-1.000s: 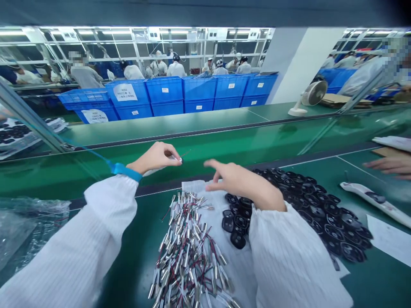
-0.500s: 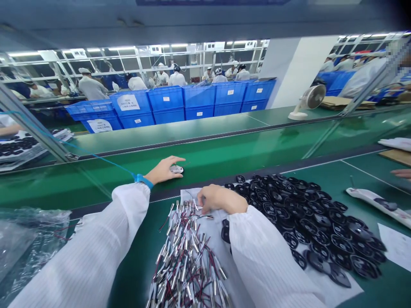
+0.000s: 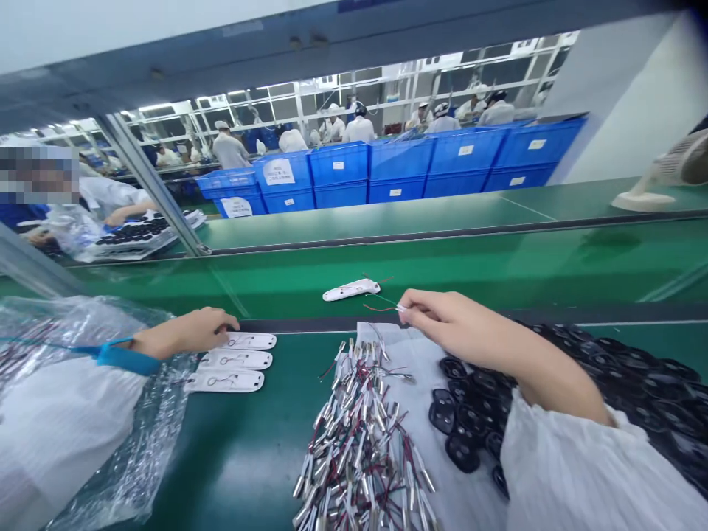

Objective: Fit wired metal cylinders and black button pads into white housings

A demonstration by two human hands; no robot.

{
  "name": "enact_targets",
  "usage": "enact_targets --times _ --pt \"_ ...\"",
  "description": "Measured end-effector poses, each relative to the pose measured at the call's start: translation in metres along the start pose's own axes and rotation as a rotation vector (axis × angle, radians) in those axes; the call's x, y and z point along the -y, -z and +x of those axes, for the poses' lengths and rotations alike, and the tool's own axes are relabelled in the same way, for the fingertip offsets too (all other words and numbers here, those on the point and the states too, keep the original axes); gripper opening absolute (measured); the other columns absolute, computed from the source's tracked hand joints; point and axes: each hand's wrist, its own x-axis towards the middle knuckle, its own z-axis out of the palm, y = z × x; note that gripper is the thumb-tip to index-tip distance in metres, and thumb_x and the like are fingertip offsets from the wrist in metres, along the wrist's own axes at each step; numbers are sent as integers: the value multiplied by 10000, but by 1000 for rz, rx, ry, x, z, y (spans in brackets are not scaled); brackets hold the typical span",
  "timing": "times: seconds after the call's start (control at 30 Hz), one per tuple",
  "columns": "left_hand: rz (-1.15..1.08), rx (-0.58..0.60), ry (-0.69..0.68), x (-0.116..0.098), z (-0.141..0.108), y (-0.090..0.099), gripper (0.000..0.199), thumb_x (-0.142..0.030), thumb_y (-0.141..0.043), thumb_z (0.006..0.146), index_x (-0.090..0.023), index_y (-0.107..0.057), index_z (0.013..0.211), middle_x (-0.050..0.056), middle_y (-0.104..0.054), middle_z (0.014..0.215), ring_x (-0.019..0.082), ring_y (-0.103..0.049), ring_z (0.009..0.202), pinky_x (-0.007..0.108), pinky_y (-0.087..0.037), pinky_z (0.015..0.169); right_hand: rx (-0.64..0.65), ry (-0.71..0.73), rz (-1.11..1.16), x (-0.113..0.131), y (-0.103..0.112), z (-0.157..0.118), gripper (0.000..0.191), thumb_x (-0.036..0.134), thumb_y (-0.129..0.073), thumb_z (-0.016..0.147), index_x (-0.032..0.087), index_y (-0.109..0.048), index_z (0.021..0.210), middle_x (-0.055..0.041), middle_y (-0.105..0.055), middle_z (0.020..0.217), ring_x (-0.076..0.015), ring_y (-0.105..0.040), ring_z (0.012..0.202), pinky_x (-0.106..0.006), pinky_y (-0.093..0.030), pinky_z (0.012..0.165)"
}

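Between the 3 white plastic pieces (image 3: 237, 361) and the heap of wired metal cylinders (image 3: 359, 435), a strip of green tabletop (image 3: 251, 450) leaves a path for the left hand (image 3: 185, 333). Thin wires (image 3: 381, 307) held in the right hand (image 3: 470, 332) reach toward the conveyor belt (image 3: 498, 269), where passage lies on either side of 1 white part (image 3: 350, 290). Bubble wrap (image 3: 105, 413) blocks the far left; black rubber pads (image 3: 470, 409) crowd the right.

light: bright, even white from far overhead LED tube lamps (image 3: 166, 108) | glare: long sheen on glossy green conveyor belt (image 3: 442, 259), glints on near silver wired cylinders (image 3: 359, 442) | shadows: faint, soft | blur: slight | distortion: wide-angle bending at left, right edges
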Motion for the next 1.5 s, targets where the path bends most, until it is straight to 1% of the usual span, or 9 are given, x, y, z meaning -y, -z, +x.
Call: enact_targets --times 0.37,0.53,0.73,0.93,1.03,1.13,1.23,1.4,1.5 --pt "-23 -129 48 -1 2 -14 301 -395 -563 921 -201 -784 990 127 -686 1030 266 -667 902 362 -533 832 -57 69 53 2 -8 7 319 364 -346 1033 218 -545 831 -7 -583 673 -178 -555 627 -296 -410 665" --pt "-70 -325 -32 -17 8 15 410 -466 -459 995 -246 -797 1072 137 -551 1459 405 -473 1371 428 -550 923 -187 91 84 2 -12 11 314 388 -354 1021 211 -607 966 8 -540 685 -177 -462 600 -287 -331 594" --pt "-91 -586 -245 -88 23 60 246 -395 -589 1013 -323 -821 1051 25 -251 1669 395 -275 1488 572 -332 1207 -364 241 204 12 -16 14 362 468 -413 1020 221 -661 925 34 -434 627 -156 -335 565 -294 -232 570" --pt "-496 -840 -693 -185 17 59 262 -159 -636 988 -346 -819 1001 48 -446 1451 258 -580 1172 493 -510 1064 -528 223 794 27 -42 27 407 584 -417 1020 249 -399 790 67 -309 656 -126 -271 545 -251 -228 508" --pt "-819 -812 -737 -217 16 49 315 -107 -591 990 -323 -819 1021 47 -537 1386 196 -684 1017 363 -619 884 -513 201 916 35 -56 33 401 597 -443 1013 250 -392 818 67 -325 680 -122 -307 558 -233 -270 507" --pt "-1095 -752 -656 -232 17 41 391 -74 -506 991 -302 -823 979 38 -608 1355 215 -678 1139 259 -642 789 -598 187 824 39 -60 31 398 561 -422 1040 244 -393 799 53 -369 686 -125 -350 578 -231 -296 514" --pt "-1357 -623 -662 -233 18 38 379 -152 -456 1041 -267 -809 966 45 -602 1391 265 -604 1291 318 -647 912 -616 190 681 41 -52 23 365 521 -429 1051 242 -456 817 67 -358 618 -121 -312 521 -242 -267 487" --pt "-1630 -504 -760 -227 19 41 28 -234 -742 945 -215 -749 964 63 -568 1419 273 -692 1141 384 -677 894 -586 282 496 39 -32 8 293 492 -502 1039 239 -543 897 89 -342 559 -111 -308 484 -250 -235 479" --pt "-1697 -468 -823 -225 20 43 134 -197 -759 930 -242 -718 1049 51 -527 1455 260 -721 1085 390 -685 869 -602 327 394 37 -24 2 312 438 -471 1066 228 -585 867 87 -327 553 -105 -282 485 -257 -220 484"
